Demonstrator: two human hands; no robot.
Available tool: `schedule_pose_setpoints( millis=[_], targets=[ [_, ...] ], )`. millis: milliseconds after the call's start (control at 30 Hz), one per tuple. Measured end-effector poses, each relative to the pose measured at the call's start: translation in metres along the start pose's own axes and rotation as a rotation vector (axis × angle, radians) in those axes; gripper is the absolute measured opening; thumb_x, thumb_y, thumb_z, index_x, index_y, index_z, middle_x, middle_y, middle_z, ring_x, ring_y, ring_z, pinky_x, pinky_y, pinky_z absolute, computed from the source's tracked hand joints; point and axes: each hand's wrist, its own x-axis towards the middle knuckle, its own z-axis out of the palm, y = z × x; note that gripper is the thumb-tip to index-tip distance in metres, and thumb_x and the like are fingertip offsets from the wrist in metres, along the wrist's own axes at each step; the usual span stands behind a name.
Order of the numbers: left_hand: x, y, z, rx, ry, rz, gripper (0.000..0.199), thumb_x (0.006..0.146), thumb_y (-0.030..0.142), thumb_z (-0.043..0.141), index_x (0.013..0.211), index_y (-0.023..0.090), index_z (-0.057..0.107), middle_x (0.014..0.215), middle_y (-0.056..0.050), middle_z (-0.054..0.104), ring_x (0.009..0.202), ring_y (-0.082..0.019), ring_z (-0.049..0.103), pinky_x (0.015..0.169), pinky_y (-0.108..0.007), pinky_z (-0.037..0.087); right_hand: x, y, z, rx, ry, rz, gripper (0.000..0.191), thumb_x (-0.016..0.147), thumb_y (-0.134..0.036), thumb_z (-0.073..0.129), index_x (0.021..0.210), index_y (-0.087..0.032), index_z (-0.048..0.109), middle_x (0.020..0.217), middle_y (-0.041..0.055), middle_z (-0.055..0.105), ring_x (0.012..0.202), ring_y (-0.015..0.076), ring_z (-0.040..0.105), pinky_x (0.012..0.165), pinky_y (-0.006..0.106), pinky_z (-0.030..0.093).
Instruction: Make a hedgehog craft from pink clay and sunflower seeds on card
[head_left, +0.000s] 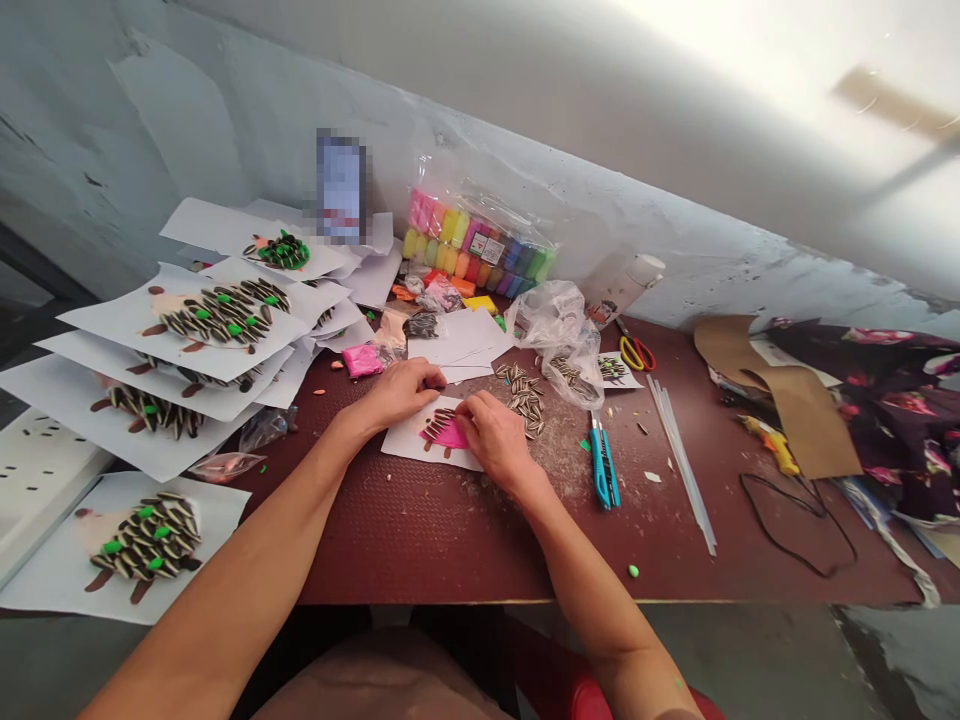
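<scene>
- left hand (401, 393): fingers loosely curled and close together, resting at the top edge of the white paper card (401, 442), which lies flat on the table; it is not clear whether they grip anything
- right hand (495, 437): fingers bunched narrow and bent downward onto the card, right beside the left hand and over the pink clay (451, 435); whether they pinch a seed is hidden
- the card lies between the hands, with a patch of pink clay on it and a row of striped sunflower seeds (439, 423) set into the clay, plus brown clay legs below
- a loose pile of sunflower seeds (523, 402) sits just beside the right hand, near a crumpled clear plastic bag (561, 343)
- a pink clay packet (362, 360) lies beyond the left hand
- stacked white sheets (180, 325) to the left carry finished seed hedgehogs dotted with green clay
- a bag of rainbow clay blocks (476, 245) and a blurred phone (341, 187) stand against the wall
- on the dark red table (420, 540) lie a blue utility knife (601, 465), scissors with yellow and red handles (636, 353), clear glue sticks (679, 460) and a small green clay ball (633, 571)
- further right are brown cardboard (795, 400), a black cord (795, 525) and floral cloth (870, 400)
</scene>
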Motion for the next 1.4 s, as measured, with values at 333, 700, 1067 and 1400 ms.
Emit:
schedule_pose_setpoints(
  millis=[333,700,1067,1400],
  targets=[
    [-0.002,0.002,-0.005,-0.082,-0.044,-0.009,0.026,0.083,0.039,0.064,0.095,0.019,0.076,0.094,-0.006,0.072,0.077,-0.019,0.060,0.072,-0.032,0.046,0.004,0.053,-0.021,-0.018,0.226,0.305,0.021,0.098,-0.018,0.053,0.100,-0.021,0.073,0.101,0.0077,0.071,0.087,0.0203,0.062,0.072,0.029,0.041],
    [-0.005,0.005,-0.005,-0.044,-0.054,-0.027,0.029,0.081,0.041,0.068,0.099,0.020,0.076,0.102,-0.007,0.073,0.088,-0.023,0.064,0.078,-0.034,0.049,0.004,0.071,-0.023,0.050,0.073,0.243,0.016,0.091,-0.018,0.065,0.098,-0.022,0.078,0.102,0.0052,0.073,0.093,0.0192,0.064,0.079,0.028,0.044],
    [-0.005,0.008,-0.007,-0.032,-0.055,-0.040,0.029,0.080,0.040,0.069,0.099,0.020,0.076,0.101,-0.007,0.072,0.086,-0.022,0.063,0.078,-0.034,0.048,0.003,0.080,-0.025,0.049,-0.005,0.192,0.013,0.089,-0.019,0.069,0.098,-0.023,0.078,0.094,0.0031,0.066,0.086,0.0176,0.060,0.074,0.027,0.040],
    [-0.004,0.008,-0.005,-0.023,-0.042,-0.041,0.031,0.079,0.042,0.070,0.100,0.020,0.077,0.102,-0.007,0.072,0.085,-0.021,0.062,0.076,-0.033,0.047,0.003,0.072,-0.025,0.120,0.010,0.102,0.015,0.088,-0.016,0.068,0.098,-0.023,0.078,0.093,0.0013,0.061,0.085,0.0152,0.058,0.076,0.026,0.041]
  ],
)
